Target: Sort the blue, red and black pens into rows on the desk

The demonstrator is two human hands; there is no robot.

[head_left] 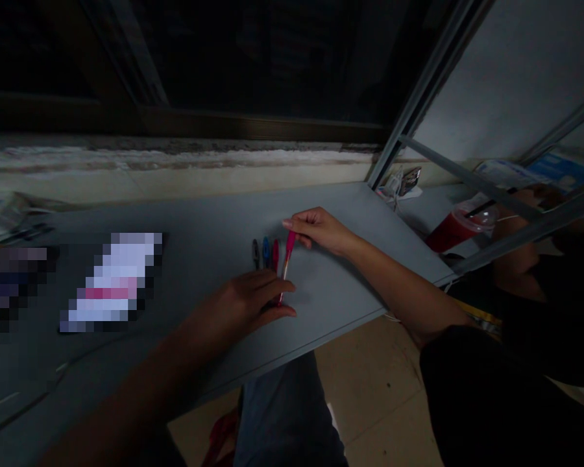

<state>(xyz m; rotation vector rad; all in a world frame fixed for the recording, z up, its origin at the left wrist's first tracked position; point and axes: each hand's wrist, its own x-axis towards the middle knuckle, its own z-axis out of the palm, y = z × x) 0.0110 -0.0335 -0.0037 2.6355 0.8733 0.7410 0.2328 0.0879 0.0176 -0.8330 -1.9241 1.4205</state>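
Observation:
Three pens lie side by side on the grey table [214,214]: a black pen [255,253], a blue pen [266,251] and a red pen [275,254]. Just right of them is a pink pen [286,266], slightly tilted. My right hand [316,230] pinches the pink pen's upper end between thumb and fingertips. My left hand [246,301] lies flat over the lower ends of the pens, fingers stretched out and together, with the pink pen's tip at its fingertips. The lower halves of the other pens are hidden beneath it.
A blurred-out flat item [111,282] and another [10,285] lie at the table's left. A red drink cup with lid [455,227] stands on the right behind a metal frame [472,175]. Another person's arm [520,259] is there. A window sill runs along the back.

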